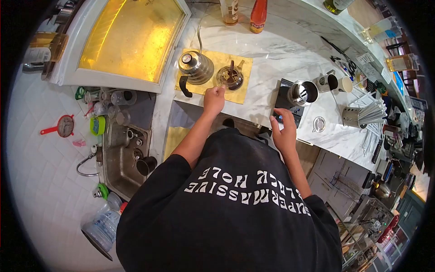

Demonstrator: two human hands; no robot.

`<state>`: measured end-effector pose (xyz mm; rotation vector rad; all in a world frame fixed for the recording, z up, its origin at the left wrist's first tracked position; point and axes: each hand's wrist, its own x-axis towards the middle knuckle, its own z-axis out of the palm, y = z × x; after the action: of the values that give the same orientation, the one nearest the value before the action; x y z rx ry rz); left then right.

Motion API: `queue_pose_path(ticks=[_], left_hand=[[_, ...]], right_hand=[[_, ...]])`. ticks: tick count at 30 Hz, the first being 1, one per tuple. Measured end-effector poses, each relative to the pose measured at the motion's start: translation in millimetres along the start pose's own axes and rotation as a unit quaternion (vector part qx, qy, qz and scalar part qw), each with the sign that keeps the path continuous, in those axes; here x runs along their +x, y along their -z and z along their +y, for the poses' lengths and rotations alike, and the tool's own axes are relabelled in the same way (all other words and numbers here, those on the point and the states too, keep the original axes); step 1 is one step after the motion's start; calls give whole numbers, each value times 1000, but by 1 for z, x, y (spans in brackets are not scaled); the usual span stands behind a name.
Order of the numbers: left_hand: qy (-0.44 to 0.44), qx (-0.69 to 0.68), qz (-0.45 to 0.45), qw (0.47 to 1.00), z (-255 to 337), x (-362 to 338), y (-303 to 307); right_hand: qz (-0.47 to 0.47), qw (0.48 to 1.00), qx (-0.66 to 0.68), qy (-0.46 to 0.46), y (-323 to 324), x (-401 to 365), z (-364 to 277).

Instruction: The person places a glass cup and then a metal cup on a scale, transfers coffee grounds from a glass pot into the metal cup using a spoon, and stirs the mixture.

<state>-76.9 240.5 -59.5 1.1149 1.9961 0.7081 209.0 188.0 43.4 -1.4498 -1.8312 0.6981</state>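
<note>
My left hand (pixel 214 99) is closed at the front edge of a yellow cloth (pixel 244 81), just below a glass vessel (pixel 235 82) with dark contents and a spoon or stick in it; what the fingers hold, if anything, is hidden. A steel gooseneck kettle (pixel 200 69) with a black handle stands on the same cloth, left of the glass. My right hand (pixel 284 129) has its fingers apart, at the near edge of a black scale (pixel 294 111). On the far part of the scale is a steel cup (pixel 303 94).
Right of the scale are a small metal strainer or lid (pixel 319 124), mugs (pixel 326 83) and a straw holder (pixel 351 117). A red bottle (pixel 258 17) stands at the back. The sink (pixel 122 167) lies to the left, below a glass-fronted cabinet (pixel 129 41).
</note>
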Motion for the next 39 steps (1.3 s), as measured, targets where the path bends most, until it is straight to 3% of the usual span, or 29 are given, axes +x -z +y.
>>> queue_pose_path(ticks=[5, 10, 14, 19, 21, 27, 37, 39], left_hand=[[39, -208, -96, 973, -3, -3, 18], [25, -404, -147, 903, 23, -34, 48], [-73, -356, -134, 922, 49, -60, 92], [-199, -307, -92, 926, 70, -90, 135], [-239, -279, -82, 927, 82, -103, 154], [-266, -325, -43, 907, 83, -117, 170], [-332, -381, -7, 863, 98, -122, 177], [-397, -314, 17, 862, 98, -116, 183]], right_hand=[[17, 999, 31, -30, -33, 5, -24], [30, 991, 104, -79, -49, 18, -60], [40, 983, 165, -64, -42, 38, -109], [103, 978, 158, 89, -48, 49, -158], [109, 985, 102, 90, -48, 52, -175], [131, 967, 52, 210, -43, 57, -195], [131, 945, 30, 299, -29, 62, -215], [127, 940, 13, 316, -26, 64, -213]])
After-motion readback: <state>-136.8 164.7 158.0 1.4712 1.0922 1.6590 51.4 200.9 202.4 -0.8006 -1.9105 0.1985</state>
